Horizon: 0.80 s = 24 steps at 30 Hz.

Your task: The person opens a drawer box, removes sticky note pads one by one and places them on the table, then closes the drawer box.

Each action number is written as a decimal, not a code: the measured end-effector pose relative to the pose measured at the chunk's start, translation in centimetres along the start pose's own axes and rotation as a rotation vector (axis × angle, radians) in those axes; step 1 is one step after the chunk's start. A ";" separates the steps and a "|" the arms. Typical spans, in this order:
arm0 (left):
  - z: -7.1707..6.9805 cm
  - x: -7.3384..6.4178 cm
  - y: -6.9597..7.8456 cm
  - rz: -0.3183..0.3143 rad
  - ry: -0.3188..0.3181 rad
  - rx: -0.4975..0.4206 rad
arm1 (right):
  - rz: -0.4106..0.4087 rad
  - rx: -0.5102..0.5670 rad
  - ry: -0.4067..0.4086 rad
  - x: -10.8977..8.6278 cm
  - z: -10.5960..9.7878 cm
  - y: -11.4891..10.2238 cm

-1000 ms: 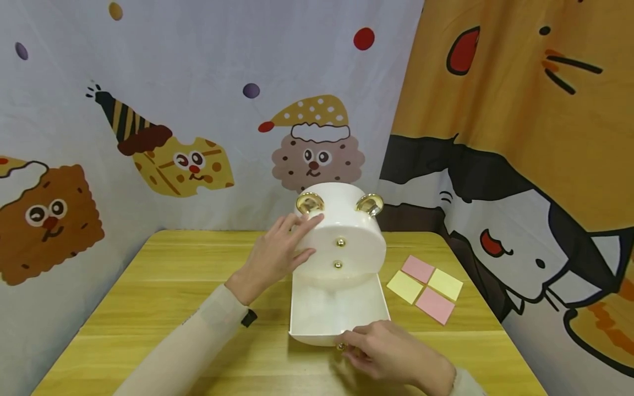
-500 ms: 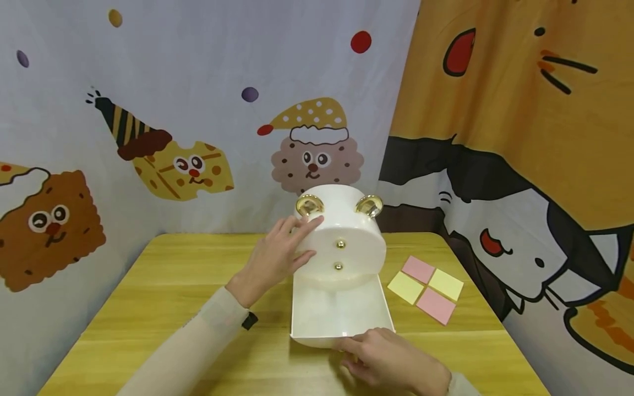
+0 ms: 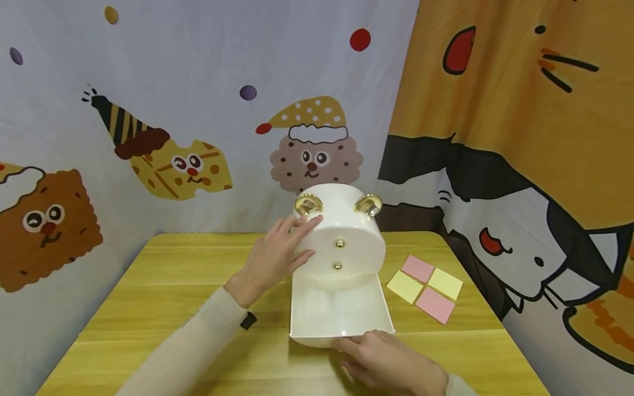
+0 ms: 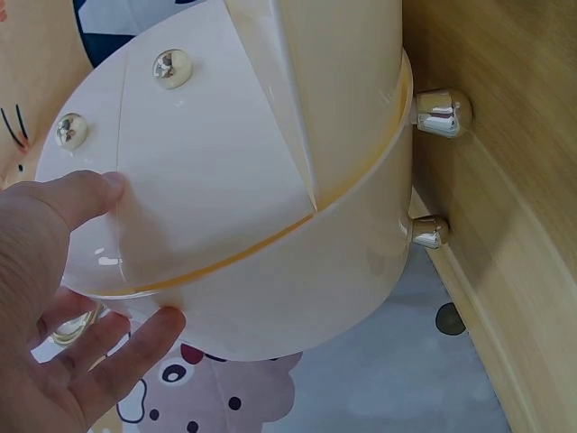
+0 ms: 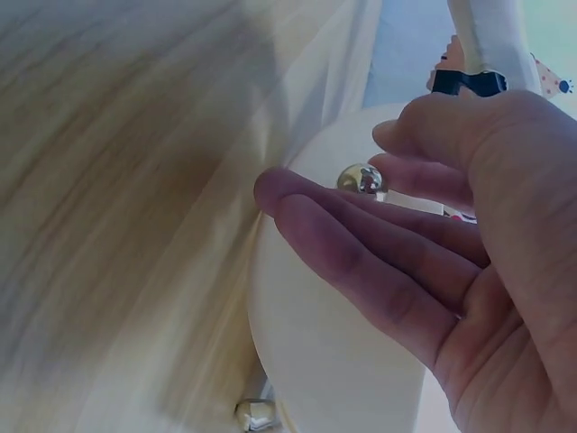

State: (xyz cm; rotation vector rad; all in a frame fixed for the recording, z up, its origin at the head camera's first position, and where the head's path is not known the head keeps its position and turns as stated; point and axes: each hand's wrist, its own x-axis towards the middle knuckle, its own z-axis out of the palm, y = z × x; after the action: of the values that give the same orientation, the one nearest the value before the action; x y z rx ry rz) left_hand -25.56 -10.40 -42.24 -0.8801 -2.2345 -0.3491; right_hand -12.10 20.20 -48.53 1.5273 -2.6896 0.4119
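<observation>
A white rounded drawer box [image 3: 342, 204] with gold ears stands on the table. Its bottom drawer [image 3: 337, 308] is pulled out toward me, and no contents show in it. My left hand [image 3: 272, 254] rests against the box's left edge, thumb on the front face and fingers along the curved side; in the left wrist view its fingers [image 4: 135, 356] are fairly straight. My right hand [image 3: 378, 357] is at the drawer's front. In the right wrist view a gold knob [image 5: 361, 179] shows between its extended fingers, the thumb apart from it.
Pink and yellow paper squares [image 3: 435, 304] lie right of the box on the wooden table [image 3: 188, 313]. Two gold knobs [image 3: 338, 254] sit on the box front above the drawer. Gold feet [image 4: 442, 114] hold the box up. A cartoon-printed curtain [image 3: 198, 66] hangs behind.
My right hand has shifted slightly down and left at the drawer front, covering the lower knob in the head view. The left hand stays on the box; the drawer remains pulled out.
</observation>
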 end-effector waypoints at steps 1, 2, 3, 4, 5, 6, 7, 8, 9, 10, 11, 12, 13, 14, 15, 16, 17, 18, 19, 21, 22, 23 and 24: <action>0.0 0.0 0.0 -0.001 0.000 0.002 | 0.001 0.000 0.001 0.0 0.0 0.0; 0.0 0.0 0.0 -0.001 0.000 0.003 | 0.003 0.001 0.002 0.0 0.1 0.0; 0.0 -0.1 0.0 -0.001 0.001 0.003 | 0.004 0.001 0.002 0.0 0.1 0.0; 0.1 -0.1 -0.1 0.000 0.004 0.001 | 0.002 -0.004 0.005 0.1 0.2 -0.1; 0.1 -0.1 -0.1 -0.002 0.004 -0.002 | -0.001 -0.012 0.009 0.1 0.3 -0.1; 0.0 -0.2 0.0 -0.005 0.004 -0.005 | -0.006 -0.019 0.014 0.1 0.3 -0.1; 0.0 -0.2 0.0 -0.007 0.004 -0.008 | -0.011 -0.025 0.019 0.1 0.4 -0.2; 0.0 -0.3 0.0 -0.008 0.002 -0.008 | -0.016 -0.027 0.025 0.1 0.4 -0.2; 0.0 -0.3 0.0 -0.010 0.000 -0.008 | -0.023 -0.035 0.032 0.1 0.4 -0.2; -0.1 -0.3 -0.1 -0.010 -0.001 -0.009 | -0.026 -0.040 0.038 0.1 0.4 -0.2; -0.1 -0.3 0.0 -0.013 -0.005 -0.008 | -0.028 -0.043 0.040 0.2 0.4 -0.1; -0.1 -0.3 -0.1 -0.012 -0.007 -0.007 | -0.029 -0.048 0.042 0.2 0.4 -0.1; -0.1 -0.2 -0.1 -0.012 -0.008 -0.007 | -0.029 -0.050 0.041 0.3 0.4 -0.1; 0.0 -0.2 -0.1 -0.013 -0.011 -0.006 | -0.028 -0.054 0.039 0.3 0.3 0.0; 0.0 -0.2 -0.2 -0.012 -0.010 -0.007 | -0.027 -0.059 0.034 0.3 0.3 0.0; 0.0 -0.2 -0.2 -0.011 -0.010 -0.008 | -0.025 -0.061 0.028 0.4 0.3 0.0; 0.1 -0.2 -0.2 -0.010 -0.011 -0.007 | -0.023 -0.063 0.024 0.4 0.3 0.1; 0.1 -0.2 -0.2 -0.008 -0.011 -0.008 | -0.019 -0.060 0.016 0.4 0.3 0.1; 0.2 -0.1 -0.2 -0.006 -0.009 -0.009 | -0.014 -0.056 0.009 0.4 0.2 0.1; 0.2 -0.1 -0.2 -0.003 -0.008 -0.008 | -0.004 -0.050 -0.001 0.4 0.2 0.2; 0.2 -0.1 -0.2 -0.003 -0.009 -0.007 | -0.001 -0.050 -0.003 0.4 0.2 0.2; 0.2 -0.1 -0.2 -0.004 -0.011 -0.006 | 0.003 -0.046 -0.006 0.4 0.2 0.2; 0.2 0.0 -0.2 -0.006 -0.013 -0.007 | 0.003 -0.049 -0.007 0.4 0.2 0.2</action>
State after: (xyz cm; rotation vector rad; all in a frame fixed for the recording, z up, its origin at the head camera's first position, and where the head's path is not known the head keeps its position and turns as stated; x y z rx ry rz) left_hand -25.73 -10.45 -42.41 -0.8816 -2.2492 -0.3558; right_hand -12.49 19.93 -48.73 1.5153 -2.6860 0.3387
